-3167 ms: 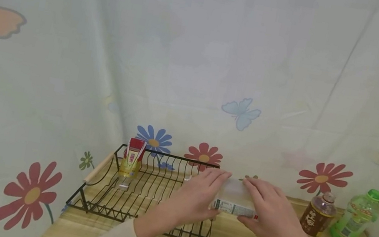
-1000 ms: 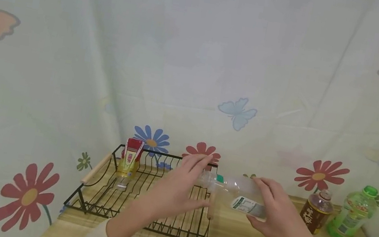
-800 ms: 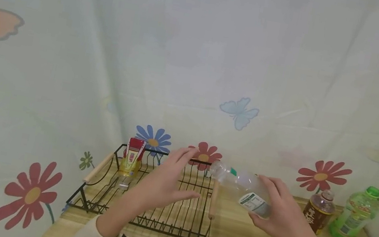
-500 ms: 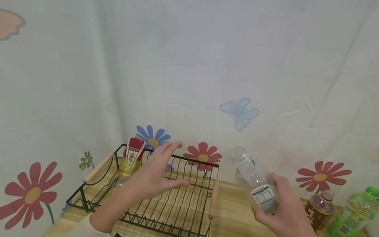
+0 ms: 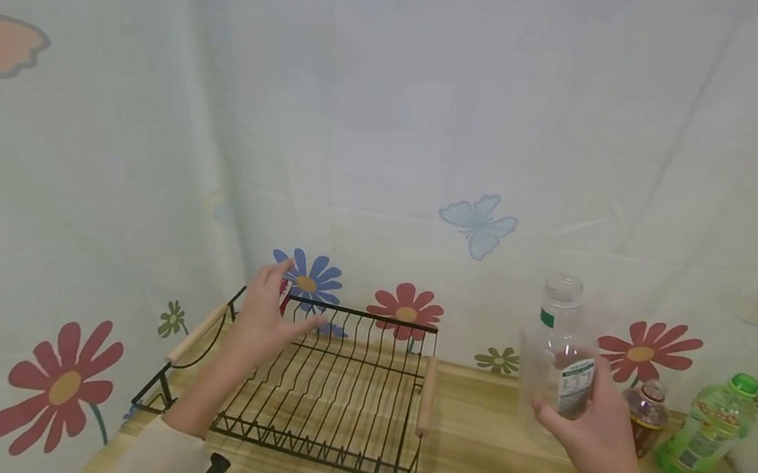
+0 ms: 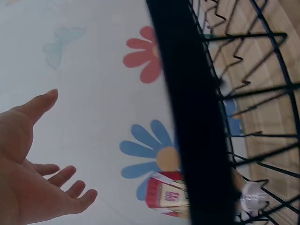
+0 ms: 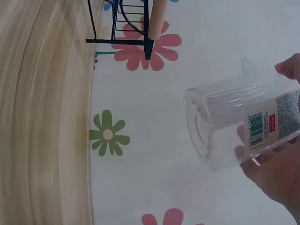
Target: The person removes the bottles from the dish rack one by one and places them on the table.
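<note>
A clear plastic bottle [image 5: 550, 343] stands upright in my right hand [image 5: 591, 435], whose thumb and fingers curl round its labelled lower part. Its mouth is uncapped. The right wrist view shows the clear bottle's base [image 7: 199, 124] off the wooden table, with a barcode label [image 7: 262, 129] beside the fingers. My left hand [image 5: 263, 322] holds nothing and is raised over the left part of the black wire rack [image 5: 353, 384], thumb and fingers spread. Behind it, mostly hidden in the head view, a red and yellow squeeze pack [image 6: 168, 194] with a clear cap leans in the rack.
A brown-labelled bottle [image 5: 648, 411] stands right behind my right hand, partly covered by it. Farther right is a green bottle [image 5: 705, 434] with a green neck. The rack has wooden handles [image 5: 427, 397] at both ends. A flowered curtain [image 5: 395, 146] hangs behind the table.
Both hands were on the clear bottle, which lay sideways; my left hand has let go and moved left over the rack. My right hand has turned the bottle upright and carried it right.
</note>
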Available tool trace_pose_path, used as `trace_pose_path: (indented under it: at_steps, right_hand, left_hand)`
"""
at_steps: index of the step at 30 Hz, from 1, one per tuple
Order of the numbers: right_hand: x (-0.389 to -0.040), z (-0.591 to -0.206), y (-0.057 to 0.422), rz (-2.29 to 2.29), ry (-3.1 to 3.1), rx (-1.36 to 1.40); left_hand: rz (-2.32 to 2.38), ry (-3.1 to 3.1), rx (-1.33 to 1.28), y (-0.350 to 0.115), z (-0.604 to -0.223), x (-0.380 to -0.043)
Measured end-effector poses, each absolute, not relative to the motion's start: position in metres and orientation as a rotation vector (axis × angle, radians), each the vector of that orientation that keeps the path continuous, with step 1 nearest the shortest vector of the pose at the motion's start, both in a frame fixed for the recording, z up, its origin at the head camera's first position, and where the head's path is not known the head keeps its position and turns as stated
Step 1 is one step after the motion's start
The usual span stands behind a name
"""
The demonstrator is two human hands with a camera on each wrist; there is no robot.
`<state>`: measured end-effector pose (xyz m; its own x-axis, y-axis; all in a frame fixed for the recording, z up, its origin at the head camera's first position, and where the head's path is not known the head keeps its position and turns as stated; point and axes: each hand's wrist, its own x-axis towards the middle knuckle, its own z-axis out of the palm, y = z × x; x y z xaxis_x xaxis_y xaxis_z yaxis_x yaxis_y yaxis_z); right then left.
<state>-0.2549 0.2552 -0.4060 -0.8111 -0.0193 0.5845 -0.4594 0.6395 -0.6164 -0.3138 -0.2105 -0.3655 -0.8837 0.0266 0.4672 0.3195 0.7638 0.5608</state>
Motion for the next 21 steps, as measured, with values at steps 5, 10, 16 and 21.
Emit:
trace_pose_path:
  at_steps: [5,10,16,21]
  right_hand:
    - [-0.259,-0.410,0.264,1.115,-2.325,0.379]
    - [-0.267,-0.412,0.275,1.175,-2.343,0.385]
    - [-0.276,-0.421,0.290,1.277,-2.388,0.358]
    - [-0.285,-0.437,0.299,1.293,-2.442,0.292]
  left_hand:
    - [-0.946,-2.546,-0.107,-0.229,-0.377,-0.323]
    - [-1.021,-2.525,0.012,-0.245,-0.391,-0.329]
    - [-1.046,-2.480,0.125,-0.259,-0.409,-0.336]
    - [-1.026,-2.562,0.223,-0.270,-0.425,-0.344]
